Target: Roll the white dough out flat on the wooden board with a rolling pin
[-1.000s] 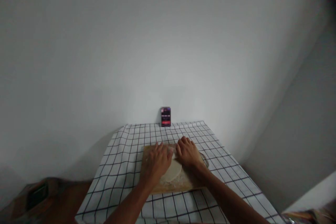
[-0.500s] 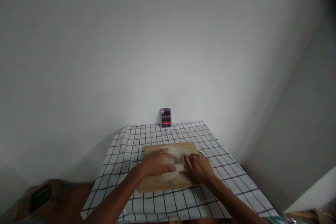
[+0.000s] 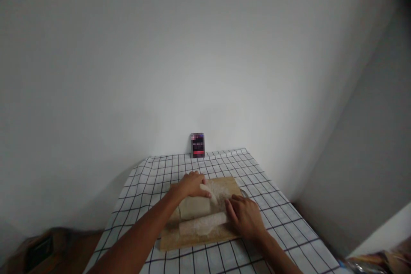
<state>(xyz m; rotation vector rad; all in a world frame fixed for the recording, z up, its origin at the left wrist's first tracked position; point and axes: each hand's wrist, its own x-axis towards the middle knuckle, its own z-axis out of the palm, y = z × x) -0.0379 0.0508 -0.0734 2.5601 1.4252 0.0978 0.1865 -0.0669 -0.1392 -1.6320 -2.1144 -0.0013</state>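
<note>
A wooden board (image 3: 180, 242) dusted with flour lies on the table. On it is a flat sheet of pale dough (image 3: 194, 207). In front of the dough lies a flour-covered rolling pin (image 3: 203, 224), nearly crosswise on the board. My right hand (image 3: 246, 215) is closed round the right end of the pin. My left hand (image 3: 193, 185) is at the far edge of the dough, fingers curled over it and thumb on the near side. The fingertips of that hand are partly hidden.
A black-and-white checked cloth (image 3: 141, 205) covers the table. Against the wall at the back stands a small dark upright object (image 3: 198, 145), blurred out. A brown box (image 3: 41, 248) is at lower left. Something round and grey shows partly behind the board's right edge.
My left hand has gone from resting over the rolling pin and dough to the dough's far edge. The pin now lies closer to me, with its left part uncovered. My right hand stays at its end.
</note>
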